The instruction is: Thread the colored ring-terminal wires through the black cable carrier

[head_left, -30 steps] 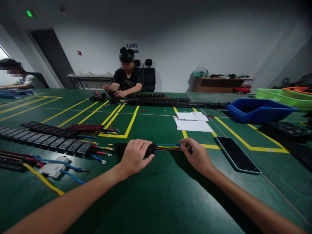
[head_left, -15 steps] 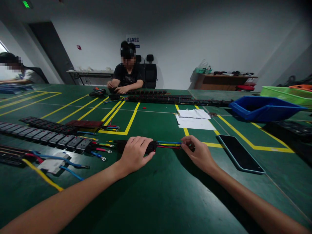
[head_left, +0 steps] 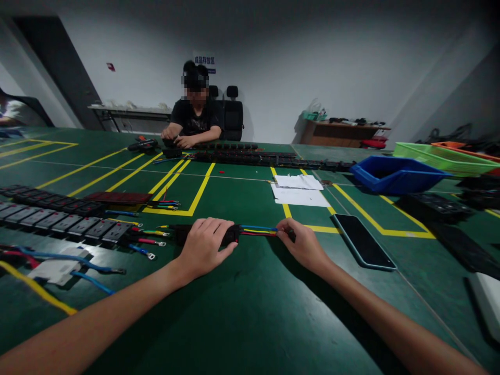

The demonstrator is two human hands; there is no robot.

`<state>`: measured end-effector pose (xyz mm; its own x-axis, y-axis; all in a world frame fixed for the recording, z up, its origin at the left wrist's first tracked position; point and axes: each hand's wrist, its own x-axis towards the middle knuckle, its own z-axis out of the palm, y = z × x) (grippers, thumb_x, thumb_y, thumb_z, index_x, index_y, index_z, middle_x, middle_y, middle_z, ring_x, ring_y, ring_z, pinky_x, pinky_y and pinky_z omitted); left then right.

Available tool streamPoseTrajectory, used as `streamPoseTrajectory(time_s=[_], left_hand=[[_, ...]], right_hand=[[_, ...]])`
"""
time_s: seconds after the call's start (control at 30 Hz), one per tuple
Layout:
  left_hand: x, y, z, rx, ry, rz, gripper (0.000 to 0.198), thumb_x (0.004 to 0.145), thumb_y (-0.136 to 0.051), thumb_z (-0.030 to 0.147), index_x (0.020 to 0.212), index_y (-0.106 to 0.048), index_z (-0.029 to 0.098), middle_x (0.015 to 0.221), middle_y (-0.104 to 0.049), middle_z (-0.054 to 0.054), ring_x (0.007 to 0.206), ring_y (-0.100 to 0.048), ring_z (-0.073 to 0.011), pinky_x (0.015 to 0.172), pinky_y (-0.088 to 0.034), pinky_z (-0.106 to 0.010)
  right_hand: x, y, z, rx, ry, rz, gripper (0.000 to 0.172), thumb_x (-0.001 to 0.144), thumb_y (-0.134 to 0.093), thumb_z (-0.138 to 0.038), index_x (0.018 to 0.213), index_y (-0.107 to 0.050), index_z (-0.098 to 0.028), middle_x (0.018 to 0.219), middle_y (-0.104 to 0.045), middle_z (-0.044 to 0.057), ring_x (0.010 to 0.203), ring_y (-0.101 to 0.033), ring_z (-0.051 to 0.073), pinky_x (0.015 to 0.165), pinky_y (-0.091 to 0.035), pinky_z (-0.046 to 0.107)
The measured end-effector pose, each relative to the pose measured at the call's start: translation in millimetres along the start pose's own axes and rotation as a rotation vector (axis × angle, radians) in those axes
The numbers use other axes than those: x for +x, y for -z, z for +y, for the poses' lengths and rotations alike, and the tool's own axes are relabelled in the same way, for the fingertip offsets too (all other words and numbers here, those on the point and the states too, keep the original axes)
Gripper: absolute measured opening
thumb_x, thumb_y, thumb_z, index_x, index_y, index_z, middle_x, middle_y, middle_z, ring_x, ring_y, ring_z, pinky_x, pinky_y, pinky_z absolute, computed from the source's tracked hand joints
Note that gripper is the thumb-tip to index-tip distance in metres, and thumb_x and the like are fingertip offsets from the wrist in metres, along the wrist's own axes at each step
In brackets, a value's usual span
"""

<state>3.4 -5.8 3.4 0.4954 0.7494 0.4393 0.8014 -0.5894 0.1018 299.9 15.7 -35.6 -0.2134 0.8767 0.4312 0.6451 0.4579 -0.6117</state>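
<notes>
Three insulated wires, blue, yellow and red, run out of a short black plastic socket block that lies flat on the green table mat straight ahead of the person. The left hand lies over the block, fingers curled down across its top and thumb at its near edge, holding it against the mat. The right hand is nearly closed, its fingertips pinched on the far ends of the wires, which stretch level between the two hands. Just right of the right hand lies a dark flat phone; beyond it are white paper sheets and, further right, a blue plastic bin. Left of the left hand sit rows of black socket modules with coloured leads. Across the table a person in a black shirt is at work.
</notes>
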Motion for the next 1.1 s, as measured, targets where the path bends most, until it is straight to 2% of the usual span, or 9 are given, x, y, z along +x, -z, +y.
streamPoseTrajectory(time_s=[0.2,0.37,0.6,0.73,0.9,1.1], left_hand=[[-0.1,-0.7,-1.1,0.016,-0.009,-0.004,0.041,0.094,-0.066,0.039,0.129,-0.061,0.017,0.12,-0.071,-0.011,0.111,-0.064,-0.0298,0.095,-0.048,-0.048],[1.1,-1.3,-1.8,0.024,-0.011,0.008,0.042,0.093,-0.067,0.038,0.128,-0.061,0.017,0.119,-0.071,-0.012,0.109,-0.065,-0.0306,0.093,-0.049,-0.049],[1.9,-0.1,-0.7,0.038,-0.019,0.012,0.04,0.093,-0.067,0.037,0.127,-0.062,0.017,0.119,-0.072,-0.012,0.11,-0.065,-0.0308,0.093,-0.049,-0.048],[2.4,-0.7,-1.2,0.036,-0.014,-0.002,0.04,0.094,-0.066,0.038,0.128,-0.061,0.017,0.119,-0.072,-0.012,0.11,-0.065,-0.0307,0.093,-0.049,-0.048],[2.7,-1.6,-1.7,0.035,-0.011,-0.004,0.04,0.094,-0.065,0.039,0.128,-0.062,0.017,0.12,-0.072,-0.013,0.111,-0.065,-0.0314,0.093,-0.049,-0.05],[2.9,-0.6,-1.4,0.026,-0.004,0.003,0.04,0.093,-0.065,0.038,0.127,-0.063,0.019,0.12,-0.072,-0.013,0.11,-0.066,-0.0322,0.093,-0.05,-0.051]], right_hand=[[-0.9,-0.5,0.3,-0.001,-0.004,0.055,0.011,0.097,-0.052,-0.028,0.096,-0.062,-0.022,0.086,-0.068,0.004,0.078,-0.063,0.021,0.07,-0.045,0.031],[-1.1,-0.8,-1.1,-0.008,-0.007,-0.006,0.009,0.097,-0.051,-0.024,0.096,-0.059,-0.023,0.083,-0.067,0.002,0.077,-0.062,0.02,0.069,-0.043,0.03],[-0.6,0.1,-0.7,-0.042,0.018,-0.019,0.009,0.098,-0.05,-0.023,0.098,-0.059,-0.023,0.087,-0.067,0.004,0.083,-0.062,0.021,0.072,-0.044,0.032],[-1.5,0.7,-2.3,-0.041,0.022,0.03,0.011,0.099,-0.05,-0.024,0.101,-0.06,-0.022,0.093,-0.068,0.006,0.085,-0.062,0.022,0.074,-0.046,0.033],[-0.7,2.2,-3.0,-0.066,0.017,-0.002,0.009,0.094,-0.054,-0.023,0.095,-0.062,-0.022,0.086,-0.068,0.004,0.081,-0.062,0.021,0.072,-0.046,0.032],[0.8,7.1,-7.5,0.027,-0.02,0.118,0.02,0.098,-0.05,-0.03,0.103,-0.067,-0.021,0.093,-0.073,0.008,0.078,-0.064,0.021,0.071,-0.049,0.033]])
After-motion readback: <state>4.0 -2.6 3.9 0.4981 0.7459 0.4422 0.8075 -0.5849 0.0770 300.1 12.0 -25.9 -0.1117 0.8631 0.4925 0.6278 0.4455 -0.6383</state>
